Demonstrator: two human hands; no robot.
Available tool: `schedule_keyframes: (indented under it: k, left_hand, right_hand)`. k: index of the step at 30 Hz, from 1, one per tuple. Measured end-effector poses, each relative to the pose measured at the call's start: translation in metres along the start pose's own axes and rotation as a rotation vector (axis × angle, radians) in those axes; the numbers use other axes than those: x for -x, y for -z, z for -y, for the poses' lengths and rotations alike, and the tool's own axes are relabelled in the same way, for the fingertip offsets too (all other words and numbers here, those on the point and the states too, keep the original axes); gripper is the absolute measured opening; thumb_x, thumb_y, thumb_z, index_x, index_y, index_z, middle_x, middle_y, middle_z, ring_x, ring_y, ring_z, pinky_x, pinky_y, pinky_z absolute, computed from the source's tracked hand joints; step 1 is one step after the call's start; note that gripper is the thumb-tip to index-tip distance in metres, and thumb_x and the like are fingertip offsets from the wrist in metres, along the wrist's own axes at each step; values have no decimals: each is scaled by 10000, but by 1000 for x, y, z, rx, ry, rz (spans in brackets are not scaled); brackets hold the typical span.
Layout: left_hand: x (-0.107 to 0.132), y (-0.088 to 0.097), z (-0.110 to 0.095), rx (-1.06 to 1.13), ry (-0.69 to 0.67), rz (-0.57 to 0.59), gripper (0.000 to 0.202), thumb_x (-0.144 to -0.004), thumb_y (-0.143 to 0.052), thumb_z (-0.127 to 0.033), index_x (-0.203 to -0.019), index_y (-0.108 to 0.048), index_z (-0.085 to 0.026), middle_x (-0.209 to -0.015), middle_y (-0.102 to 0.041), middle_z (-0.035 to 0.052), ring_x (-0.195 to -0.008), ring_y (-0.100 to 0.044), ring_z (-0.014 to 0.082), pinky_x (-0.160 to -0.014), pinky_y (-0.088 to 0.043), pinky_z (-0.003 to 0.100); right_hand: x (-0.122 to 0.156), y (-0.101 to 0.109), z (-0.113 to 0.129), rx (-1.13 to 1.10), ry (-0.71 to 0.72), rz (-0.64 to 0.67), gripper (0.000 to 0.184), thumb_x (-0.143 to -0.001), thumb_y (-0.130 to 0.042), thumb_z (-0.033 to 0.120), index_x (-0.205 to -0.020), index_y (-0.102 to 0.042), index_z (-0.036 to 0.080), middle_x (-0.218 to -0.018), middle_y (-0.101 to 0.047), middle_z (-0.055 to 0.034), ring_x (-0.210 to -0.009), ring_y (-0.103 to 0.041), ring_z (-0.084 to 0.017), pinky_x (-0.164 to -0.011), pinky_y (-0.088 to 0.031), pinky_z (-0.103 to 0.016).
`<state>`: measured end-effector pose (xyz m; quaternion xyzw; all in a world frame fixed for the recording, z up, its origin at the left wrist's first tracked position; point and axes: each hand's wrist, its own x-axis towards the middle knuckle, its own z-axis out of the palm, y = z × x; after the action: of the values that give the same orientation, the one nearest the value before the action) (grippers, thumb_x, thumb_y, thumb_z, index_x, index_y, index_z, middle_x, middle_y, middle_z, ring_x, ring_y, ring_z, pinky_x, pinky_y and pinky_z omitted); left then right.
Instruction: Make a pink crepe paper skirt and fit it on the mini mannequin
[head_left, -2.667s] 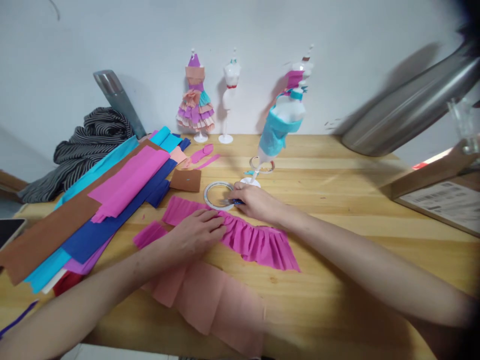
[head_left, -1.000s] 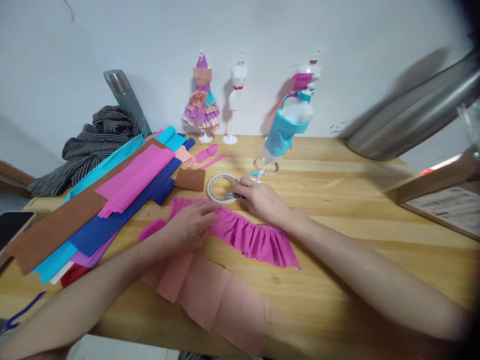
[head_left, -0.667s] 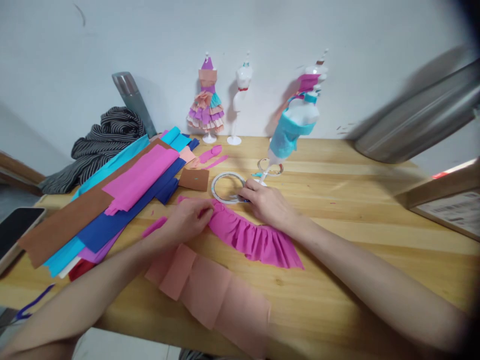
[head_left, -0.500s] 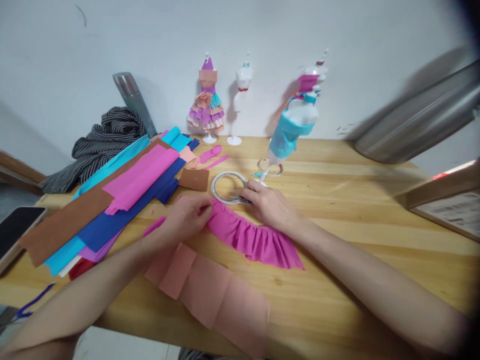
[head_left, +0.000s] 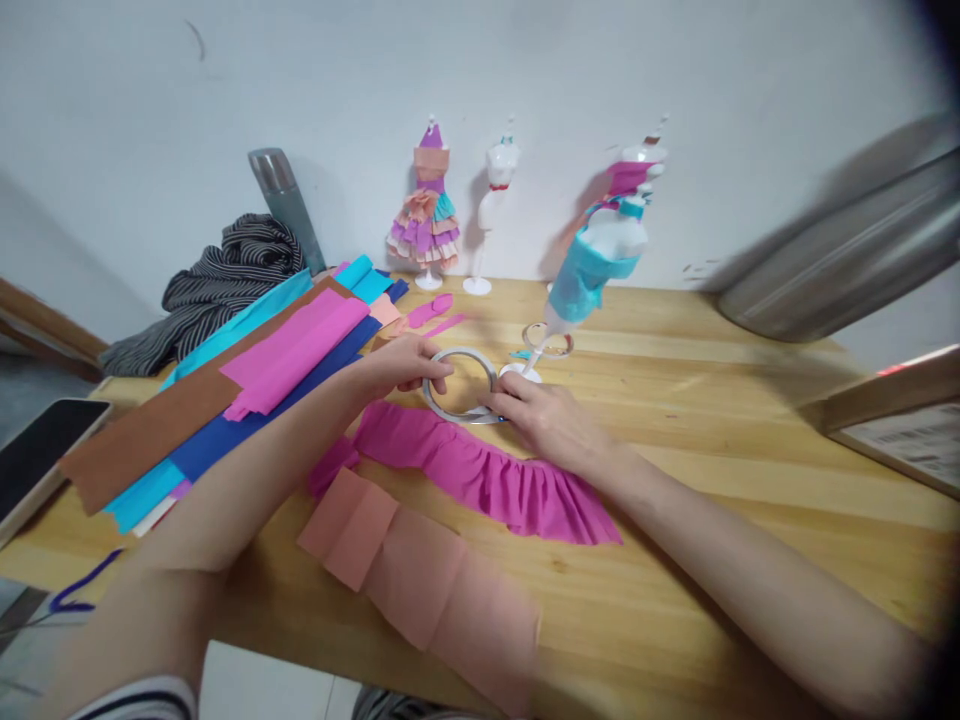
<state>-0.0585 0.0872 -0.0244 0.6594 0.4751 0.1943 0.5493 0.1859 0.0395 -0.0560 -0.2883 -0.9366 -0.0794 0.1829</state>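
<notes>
My left hand (head_left: 409, 365) grips the left rim of a roll of tape (head_left: 459, 413), tilted up off the table, thumb inside the ring. My right hand (head_left: 551, 415) is closed at the ring's lower right, by the white stand base of a small mannequin in a turquoise top (head_left: 589, 275). A small greyish piece with a bit of blue shows at its fingertips; I cannot make out what it is. Below both hands lies a gathered magenta crepe paper strip (head_left: 480, 480), its left end folded. Nearer to me is a creased salmon paper strip (head_left: 420, 570).
On the left lie stacked coloured paper sheets (head_left: 292, 350), a phone (head_left: 45, 455) and a striped cloth (head_left: 232, 270). Along the wall stand a mannequin in a ruffled dress (head_left: 427, 220) and a mostly white one (head_left: 495, 210). A steel flask (head_left: 847, 250) and a cardboard box (head_left: 900, 430) are at right.
My left hand has let go of the magenta strip and moved up to the tape roll, lifting its edge. My right hand stays by the roll. The view has shifted slightly.
</notes>
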Motion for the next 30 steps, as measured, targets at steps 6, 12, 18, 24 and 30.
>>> schedule_keyframes:
  k: [6,12,18,24,30]
  left_hand:
    - [2,1,6,119,-52,-64,196,-771,-674,-256,-663,-621,-101,-592,-662,30,-391,-416,35,-370,-312,158]
    - [9,0,-2,112,-113,-50,191,-771,-683,-266,-701,-621,-100,-593,-657,21,-401,-414,34,-377,-311,156]
    - [12,-3,-4,165,-140,-28,248,-733,-734,-321,-739,-622,-99,-607,-675,26,-418,-447,41,-380,-332,150]
    - [11,-4,1,244,-96,-60,172,-784,-703,-245,-753,-621,-97,-592,-678,18,-393,-459,37,-369,-333,142]
    - [6,-4,7,320,-60,-76,128,-824,-662,-184,-752,-603,-96,-594,-680,32,-395,-499,50,-379,-358,147]
  right_hand:
    - [9,11,10,-573,-156,-169,193,-859,-512,103,-944,-682,136,-850,-719,-88,-758,-671,-181,-687,-512,-283]
    - [1,8,20,-998,-317,86,216,-898,-567,231,-976,-754,155,-1093,-720,-119,-989,-671,-214,-860,-514,-342]
    - [3,-4,14,-1320,-531,207,322,-807,-681,368,-1014,-753,131,-807,-691,-36,-651,-570,-121,-624,-467,-277]
    - [2,-4,15,-1279,-521,230,326,-775,-712,388,-990,-757,147,-923,-705,-65,-746,-611,-159,-678,-482,-302]
    - [2,-2,17,-1216,-455,233,311,-823,-659,381,-1003,-752,145,-1074,-697,-103,-971,-646,-223,-864,-491,-368]
